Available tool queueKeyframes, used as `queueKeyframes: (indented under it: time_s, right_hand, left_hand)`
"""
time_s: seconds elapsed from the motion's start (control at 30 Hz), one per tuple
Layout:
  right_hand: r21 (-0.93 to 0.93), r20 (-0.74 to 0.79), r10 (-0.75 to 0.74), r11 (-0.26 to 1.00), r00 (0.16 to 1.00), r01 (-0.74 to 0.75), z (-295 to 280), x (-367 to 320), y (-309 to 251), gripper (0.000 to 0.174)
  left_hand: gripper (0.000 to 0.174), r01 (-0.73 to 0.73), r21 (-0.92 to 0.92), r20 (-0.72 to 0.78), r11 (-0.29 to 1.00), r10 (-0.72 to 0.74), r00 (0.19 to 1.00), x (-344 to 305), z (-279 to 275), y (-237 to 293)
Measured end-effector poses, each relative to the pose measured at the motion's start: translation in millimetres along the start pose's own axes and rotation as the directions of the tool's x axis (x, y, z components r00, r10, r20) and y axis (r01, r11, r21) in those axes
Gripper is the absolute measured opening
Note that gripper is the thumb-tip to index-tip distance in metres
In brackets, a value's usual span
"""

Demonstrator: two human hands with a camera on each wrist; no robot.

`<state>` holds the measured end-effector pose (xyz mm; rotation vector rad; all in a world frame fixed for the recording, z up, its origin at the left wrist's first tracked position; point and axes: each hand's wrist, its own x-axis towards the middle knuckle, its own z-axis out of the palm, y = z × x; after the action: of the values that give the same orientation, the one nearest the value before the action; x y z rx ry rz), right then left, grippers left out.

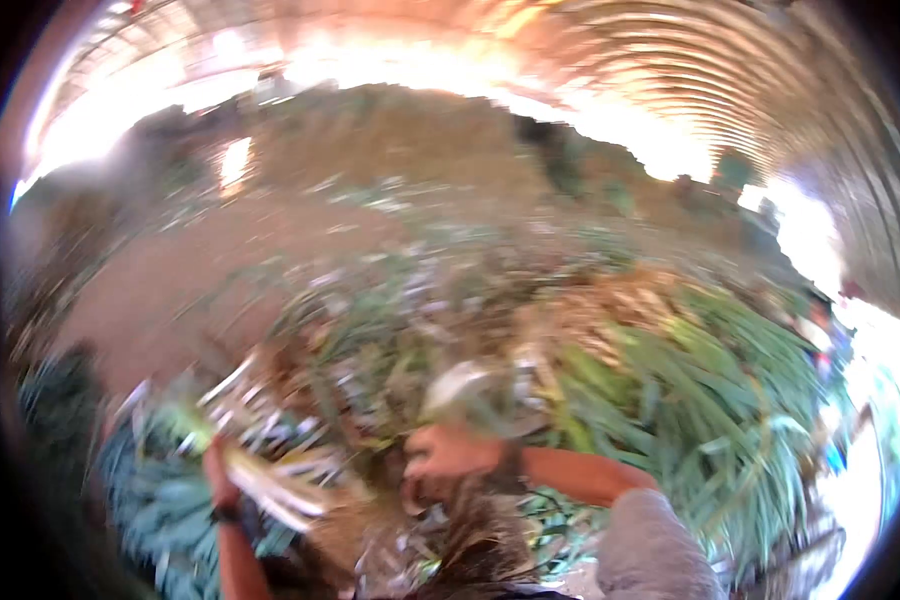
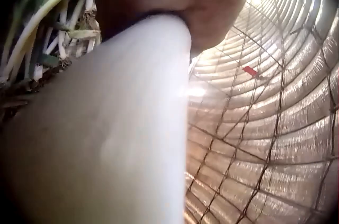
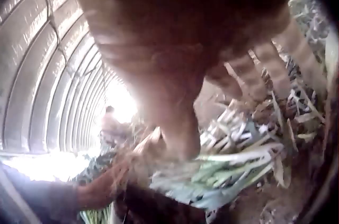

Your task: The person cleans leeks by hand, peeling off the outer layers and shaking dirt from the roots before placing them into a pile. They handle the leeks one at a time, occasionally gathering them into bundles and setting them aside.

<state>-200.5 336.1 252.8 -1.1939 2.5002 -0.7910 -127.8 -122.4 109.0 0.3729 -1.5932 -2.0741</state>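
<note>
A: What surrounds the work?
B: A ribbed tunnel (image 1: 830, 130) arches overhead, with a brown floor (image 1: 200, 270) stretching off beneath it. A big heap of green leaves (image 1: 690, 400) fills the right, and a smaller bluish-green bunch (image 1: 160, 500) lies at the left.

A: Anything in the way?
B: Between them, loose white stalks (image 1: 300, 430) lie jumbled in front of the hands, and dry brown leaves (image 1: 480, 540) sit just below the right hand (image 1: 450, 455).

A: Where's the thick pale stalk (image 2: 132, 118)?
B: In the left hand (image 1: 220, 472), whose fingers grip it. It slants, green end up and left, white end down toward the middle.

A: And the right?
B: It reaches inward from a bent elbow, blurred from the head. The right wrist view shows its fingers spread and loose, thumb pointing down.

A: Smallest detail?
B: A dark band (image 1: 510, 468) around the right wrist.
</note>
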Motion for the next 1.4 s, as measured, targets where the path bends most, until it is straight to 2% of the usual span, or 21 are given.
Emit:
queueKeyframes:
  time_s: [0.03,0.07,0.1,0.17,0.33,0.4,0.53,0.67,0.73,0.8,0.87,0.9,0.93,0.97,1.03,1.07,1.13,1.17,1.2,1.37,1.4]
  right_hand:
    - [0.157,-0.102,0.082,0.985,0.991,-0.065,-6,11,-18,0.045]
    - [0.264,0.098,0.272,0.921,0.957,-0.288,-15,24,-34,0.04]
    - [0.709,0.161,0.237,0.648,0.958,-0.279,10,40,-22,0.038]
    - [0.874,0.241,0.131,0.401,0.962,-0.274,42,72,-45,0.045]
    - [0.956,0.211,-0.189,-0.164,0.959,-0.242,118,119,-118,0.043]
    - [0.968,0.15,0.106,-0.216,0.983,-0.124,115,103,-164,0.043]
    - [0.982,0.171,0.215,-0.119,0.961,-0.148,126,83,-164,0.048]
    - [1.0,0.025,0.072,-0.007,0.997,-0.025,116,93,-230,0.047]
    - [0.981,0.021,-0.315,0.188,0.949,0.041,110,112,-272,0.05]
    - [0.819,0.169,-0.615,0.522,0.77,0.237,106,129,-309,0.062]
    - [0.747,0.132,-0.785,0.48,0.606,0.459,111,128,-343,0.072]
    - [0.719,0.18,-0.804,0.501,0.567,0.482,119,134,-344,0.067]
    - [0.685,0.227,-0.813,0.525,0.536,0.505,129,142,-337,0.063]
    - [0.691,0.229,-0.821,0.515,0.523,0.506,142,150,-323,0.063]
    - [0.622,0.382,-0.588,0.734,0.713,0.273,175,169,-274,0.055]
    - [0.564,0.399,-0.518,0.789,0.756,0.244,188,176,-242,0.051]
    - [0.449,0.438,-0.367,0.88,0.821,0.154,200,174,-174,0.044]
    - [0.394,0.453,-0.291,0.913,0.843,0.103,203,169,-138,0.041]
    - [0.369,0.43,-0.25,0.925,0.868,0.084,214,163,-77,0.039]
    - [0.234,0.546,0.084,0.94,0.834,-0.248,188,133,16,0.032]
    - [0.259,0.512,0.074,0.936,0.856,-0.236,195,131,46,0.029]
  left_hand:
    - [0.036,-0.114,0.038,0.07,0.993,0.111,0.991,-15,10,11]
    - [0.035,-0.001,0.091,0.092,0.996,-0.007,0.996,-29,12,26]
    - [0.032,0.245,-0.162,0.105,0.956,-0.23,0.968,-44,34,47]
    - [0.025,0.365,-0.24,0.242,0.899,-0.309,0.92,-75,68,93]
    - [0.04,0.449,0.202,0.314,0.871,-0.491,0.813,-165,107,152]
    - [0.044,0.323,0.249,0.434,0.913,-0.404,0.806,-202,105,138]
    - [0.053,0.328,0.158,0.484,0.931,-0.362,0.797,-317,56,73]
    - [0.042,0.353,0.094,0.167,0.931,-0.365,0.916,-348,63,141]
    - [0.044,0.377,0.298,-0.061,0.877,-0.376,0.924,-349,41,177]
    - [0.046,0.154,0.1,-0.272,0.983,-0.122,0.954,-355,0,176]
    - [0.04,0.04,0.264,-0.545,0.964,0.114,0.831,-357,-49,227]
    - [0.031,-0.178,-0.151,-0.693,0.972,0.024,0.72,-359,-77,246]
    - [0.026,-0.173,0.478,-0.604,0.861,0.465,0.648,-374,-134,239]
    - [0.024,-0.059,0.488,-0.671,0.871,0.417,0.614,-395,-165,261]
    - [0.025,0.246,0.49,-0.832,0.836,0.364,0.419,-439,-240,261]
    - [0.027,0.115,0.521,-0.816,0.846,0.454,0.357,-463,-272,241]
    - [0.03,0.318,0.416,-0.909,0.852,0.382,0.166,-533,-340,180]
    - [0.046,0.767,0.187,-0.945,0.614,0.325,-0.03,-557,-353,172]
    - [0.056,0.727,0.214,-0.919,0.653,0.388,-0.078,-598,-390,130]
    - [0.053,0.752,0.145,-0.982,0.643,0.186,0.03,-620,-403,114]
    - [0.055,0.859,0.257,-0.859,0.442,0.512,-0.006,-654,-464,52]
